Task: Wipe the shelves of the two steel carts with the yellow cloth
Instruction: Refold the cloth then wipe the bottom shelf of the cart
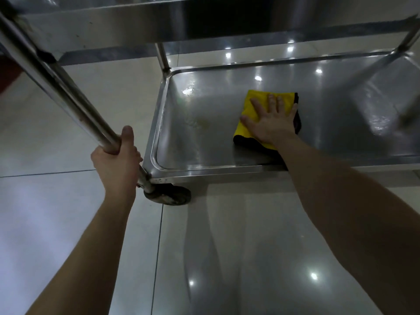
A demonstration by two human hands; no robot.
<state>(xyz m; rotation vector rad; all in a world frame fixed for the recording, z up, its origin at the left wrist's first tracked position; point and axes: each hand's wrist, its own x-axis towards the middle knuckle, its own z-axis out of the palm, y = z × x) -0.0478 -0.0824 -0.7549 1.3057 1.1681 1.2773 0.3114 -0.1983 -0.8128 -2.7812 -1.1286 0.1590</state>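
Your right hand (pixel 271 120) lies flat on the yellow cloth (pixel 254 103), fingers spread wide and palm pressed down, so this grip is apart rather than curled around anything. The cloth is folded, with a dark edge showing along its far right side and at the corner nearest you. It sits on the bottom shelf (pixel 204 137) of the steel cart (pixel 113 28), roughly in the middle of the tray, well apart from the shelf's left wall and closer to its near rim than to its far one. Your right forearm crosses over that near rim on the way to the cloth.

Left of the cloth, the shelf floor carries a faint brownish stain (pixel 202 121), and farther back toward the far left corner there is a wet, shiny patch (pixel 188 89).

Your left hand (pixel 117 160) is clamped on the cart's front left post (pixel 68 87), fingers wrapped around the tube and thumb pointing up along it, just above where the post meets the bottom shelf's near left corner. Below that corner a dark caster wheel (pixel 169 196) rests on the glossy tiled floor (pixel 68 137). The shelf above spans the top of the view, over the bottom shelf.
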